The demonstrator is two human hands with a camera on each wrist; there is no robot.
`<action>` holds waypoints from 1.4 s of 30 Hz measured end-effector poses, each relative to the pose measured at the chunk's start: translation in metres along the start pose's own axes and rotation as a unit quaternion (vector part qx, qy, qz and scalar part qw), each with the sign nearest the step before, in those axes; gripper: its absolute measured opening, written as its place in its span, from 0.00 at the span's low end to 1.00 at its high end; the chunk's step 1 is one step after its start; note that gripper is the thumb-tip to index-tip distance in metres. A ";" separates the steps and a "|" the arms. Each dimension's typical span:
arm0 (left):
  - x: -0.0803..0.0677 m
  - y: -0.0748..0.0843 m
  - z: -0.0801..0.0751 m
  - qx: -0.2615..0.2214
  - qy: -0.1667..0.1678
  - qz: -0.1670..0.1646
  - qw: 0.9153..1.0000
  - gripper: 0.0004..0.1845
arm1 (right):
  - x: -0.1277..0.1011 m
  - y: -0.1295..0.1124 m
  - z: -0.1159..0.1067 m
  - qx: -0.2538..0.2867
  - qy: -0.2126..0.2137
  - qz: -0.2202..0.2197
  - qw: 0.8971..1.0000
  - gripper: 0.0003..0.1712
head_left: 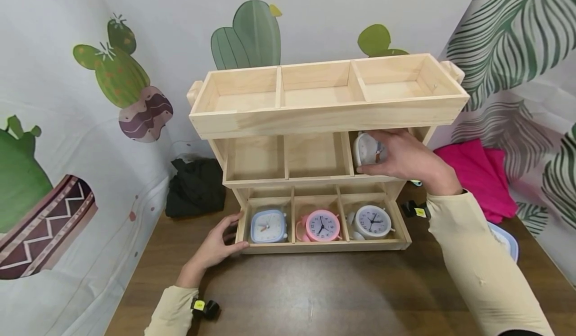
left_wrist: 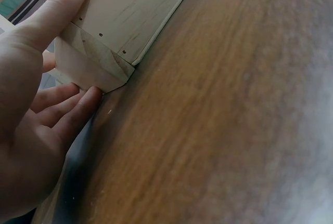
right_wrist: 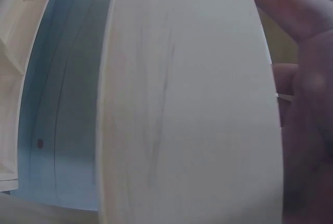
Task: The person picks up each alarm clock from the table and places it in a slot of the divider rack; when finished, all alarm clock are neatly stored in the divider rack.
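A three-tiered wooden shelf [head_left: 330,119] stands on the table. In the head view my right hand [head_left: 407,158] reaches into the middle tier's right compartment and grips a white alarm clock [head_left: 366,151], partly hidden by the fingers. My left hand [head_left: 213,246] holds the bottom tier's front left corner, thumb on the front board and fingers at the side; the left wrist view shows this corner [left_wrist: 93,68] closely. A blue square alarm clock [head_left: 268,227], a pink one [head_left: 322,226] and a pale round one [head_left: 373,222] sit in the bottom compartments. A pale board [right_wrist: 187,99] hides much of the right hand in its wrist view.
Black cloth [head_left: 193,188] lies left of the shelf. To the right are pink cloth [head_left: 479,178] and a blue-rimmed white object [head_left: 506,241], partly behind my right sleeve. Brown tabletop [head_left: 310,291] extends in front, and a cactus-print sheet [head_left: 315,26] hangs behind.
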State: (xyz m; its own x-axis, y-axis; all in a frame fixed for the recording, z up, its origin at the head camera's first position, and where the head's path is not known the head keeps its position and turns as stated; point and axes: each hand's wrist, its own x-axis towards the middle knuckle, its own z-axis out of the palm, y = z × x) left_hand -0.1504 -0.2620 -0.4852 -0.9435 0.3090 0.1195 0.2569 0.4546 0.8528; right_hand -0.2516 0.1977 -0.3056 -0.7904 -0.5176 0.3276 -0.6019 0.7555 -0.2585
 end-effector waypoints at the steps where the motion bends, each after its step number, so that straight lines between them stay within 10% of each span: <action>1: 0.000 0.000 0.000 0.000 0.000 0.000 1.000 0.43 | -0.001 0.000 0.000 -0.002 0.007 -0.005 1.000 0.52; 12: 0.001 -0.001 0.001 0.003 -0.002 0.003 1.000 0.43 | -0.020 -0.003 -0.001 -0.014 0.122 -0.063 0.990 0.47; 27: 0.001 -0.002 0.000 0.007 0.000 0.004 1.000 0.43 | -0.053 -0.006 -0.006 0.006 0.169 -0.079 0.982 0.45; 42: 0.001 0.000 0.000 0.000 -0.001 0.000 1.000 0.43 | -0.109 -0.004 -0.004 0.023 0.193 -0.008 0.981 0.54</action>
State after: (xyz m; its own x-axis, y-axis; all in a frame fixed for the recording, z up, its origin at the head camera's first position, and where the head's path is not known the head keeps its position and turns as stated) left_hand -0.1514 -0.2618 -0.4852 -0.9431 0.3106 0.1186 0.2572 0.4554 0.8524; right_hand -0.1623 0.2531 -0.3364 -0.6842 -0.3330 0.6488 -0.6256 0.7253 -0.2875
